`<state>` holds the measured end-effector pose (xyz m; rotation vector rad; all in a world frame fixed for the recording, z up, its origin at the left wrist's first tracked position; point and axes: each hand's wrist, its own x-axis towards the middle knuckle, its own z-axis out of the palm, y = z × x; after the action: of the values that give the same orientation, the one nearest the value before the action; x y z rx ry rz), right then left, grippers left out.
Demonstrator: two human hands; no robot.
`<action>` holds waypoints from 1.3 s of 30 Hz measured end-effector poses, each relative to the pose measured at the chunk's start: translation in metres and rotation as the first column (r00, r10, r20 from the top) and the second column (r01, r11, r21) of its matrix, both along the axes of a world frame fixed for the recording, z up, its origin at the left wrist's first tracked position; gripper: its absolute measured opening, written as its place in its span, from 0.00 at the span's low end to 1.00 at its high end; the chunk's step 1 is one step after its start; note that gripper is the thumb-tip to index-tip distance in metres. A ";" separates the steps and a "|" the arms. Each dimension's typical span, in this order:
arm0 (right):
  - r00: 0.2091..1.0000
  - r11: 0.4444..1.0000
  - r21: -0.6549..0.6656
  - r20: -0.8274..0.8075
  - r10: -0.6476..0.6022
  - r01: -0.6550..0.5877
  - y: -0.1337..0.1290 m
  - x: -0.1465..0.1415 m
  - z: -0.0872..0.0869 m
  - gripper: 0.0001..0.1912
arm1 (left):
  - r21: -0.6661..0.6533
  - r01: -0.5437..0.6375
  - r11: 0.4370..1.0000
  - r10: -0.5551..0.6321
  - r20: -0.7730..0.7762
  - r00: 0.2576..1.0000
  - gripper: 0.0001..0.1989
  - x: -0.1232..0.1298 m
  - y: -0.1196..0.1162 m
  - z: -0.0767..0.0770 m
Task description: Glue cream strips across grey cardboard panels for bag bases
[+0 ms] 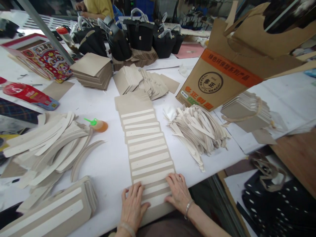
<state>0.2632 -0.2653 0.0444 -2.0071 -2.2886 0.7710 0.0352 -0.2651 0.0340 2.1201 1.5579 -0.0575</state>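
Overlapping beige-grey panels run in a row down the middle of the table to its front edge. Pale strips lie across them in pairs. My left hand rests on the left edge of the nearest panel, fingers stretched out. Opposite it, my right hand lies on the right edge of the same row, fingers spread over the end of a strip. Neither hand grips anything that I can see. A heap of narrow loose strips sits to the right of the row.
Left are a pile of wider strips, a green-capped bottle and a stack of panels with strips. A cardboard box stands right. Further back are panel stacks and black handbags; a person in yellow sits beyond.
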 end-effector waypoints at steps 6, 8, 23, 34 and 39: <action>0.998 0.997 -0.061 -0.025 -0.058 0.056 -0.012 -0.006 -0.001 0.23 | -0.192 -0.055 0.980 0.055 -0.008 0.998 0.16 0.011 0.002 0.019; 0.992 0.990 -0.105 -0.071 -0.100 0.093 -0.015 -0.006 0.002 0.19 | -0.251 -0.039 0.967 0.046 0.023 0.999 0.19 0.010 0.001 0.023; 0.996 0.987 -0.159 0.078 0.051 -0.038 0.093 -0.010 -0.002 0.21 | -0.189 -0.081 0.979 0.067 -0.079 0.995 0.23 0.022 0.073 0.015; 0.998 0.990 -0.143 -0.058 0.008 -0.016 0.067 -0.011 0.005 0.13 | -0.169 -0.097 0.981 0.096 -0.014 0.995 0.17 0.017 0.057 0.019; 0.996 0.993 -0.097 -0.066 0.064 -0.070 0.119 -0.014 0.012 0.15 | -0.090 -0.104 0.990 0.101 -0.038 0.994 0.10 0.015 0.102 0.029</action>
<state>0.2488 -0.1465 0.0561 -1.9225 -2.3372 0.9563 0.0500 -0.1630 0.0635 1.9750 1.6486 -0.1276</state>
